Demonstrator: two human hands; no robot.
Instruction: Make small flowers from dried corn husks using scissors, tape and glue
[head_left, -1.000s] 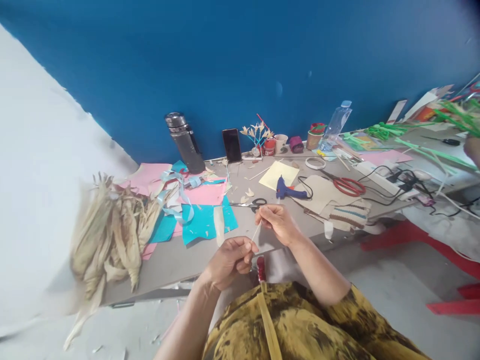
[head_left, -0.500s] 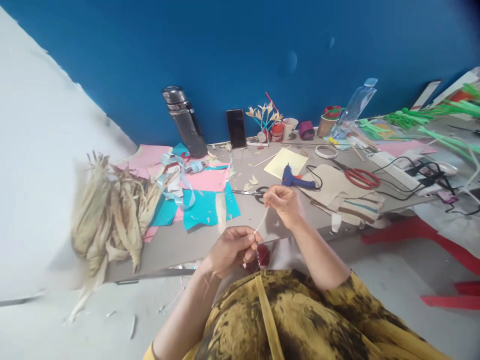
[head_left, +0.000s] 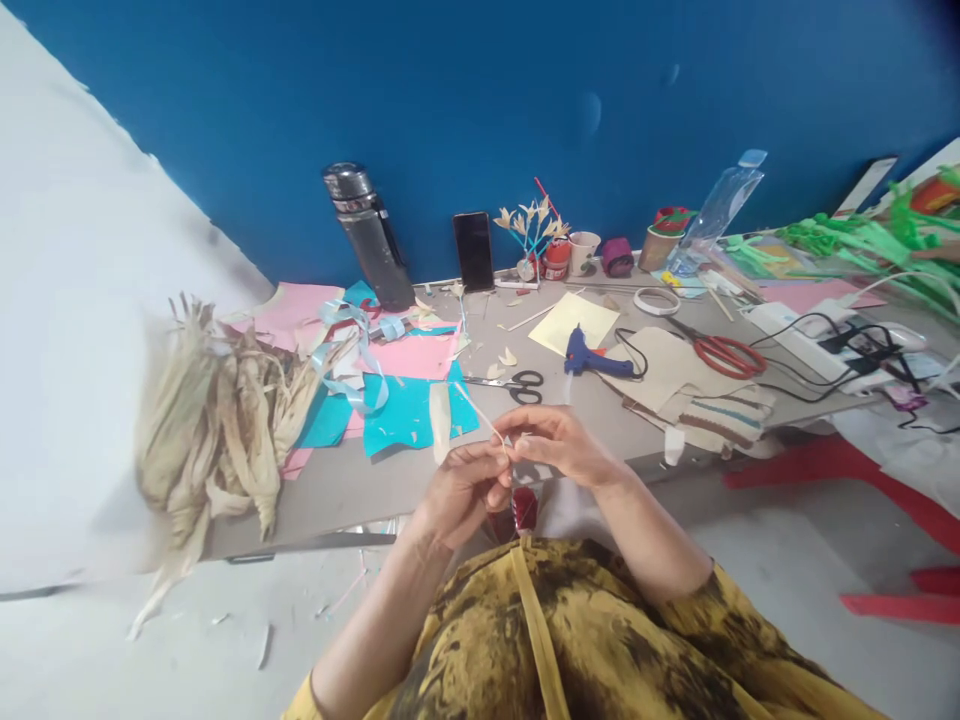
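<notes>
A thin pale strip (head_left: 480,410) is pinched in the fingertips of my left hand (head_left: 463,490), just above my lap at the table's front edge. My right hand (head_left: 561,442) meets it there, thumb and fingers closed on the strip close to the left fingertips. One end of the strip sticks up and to the left, over the blue paper (head_left: 397,420); its lower part is hidden by my fingers. A broad piece of pale husk (head_left: 440,422) lies on that paper, left of my hands. Beyond my hands are black-handled scissors (head_left: 517,384).
Dried corn husks (head_left: 232,430) are heaped at the left. A flask (head_left: 371,245), phone (head_left: 473,250) and husk flowers (head_left: 531,225) stand by the wall. Right of my hands lie a blue glue gun (head_left: 592,358), a glove (head_left: 705,415), red-handled scissors (head_left: 727,357) and a power strip (head_left: 795,335) with cables.
My right hand has come down to my left fingertips from above. The strip, earlier stretched up toward the right hand, now points up and to the left.
</notes>
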